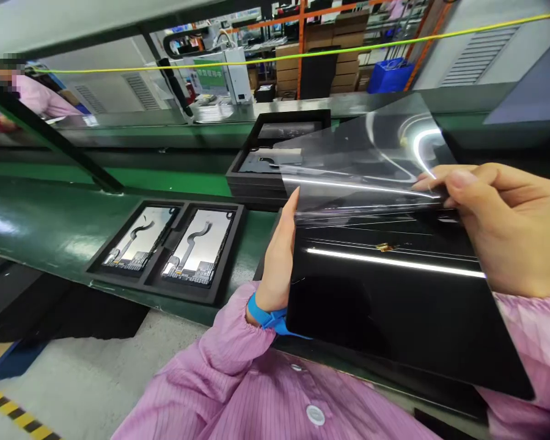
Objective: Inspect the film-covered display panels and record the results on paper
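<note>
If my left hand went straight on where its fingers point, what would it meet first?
Your left hand would probably meet the clear film first; the stacked black trays look farther beyond, though depth is unclear.

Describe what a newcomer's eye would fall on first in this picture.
Probably the clear film, catching bright glare above a glossy black panel, its edge pinched by the right hand. Next, the bright blue strap on the wrist of the left hand, which steadies the panel's side. Then, at left on the green bench, the black tray holding two silvery parts.
</note>
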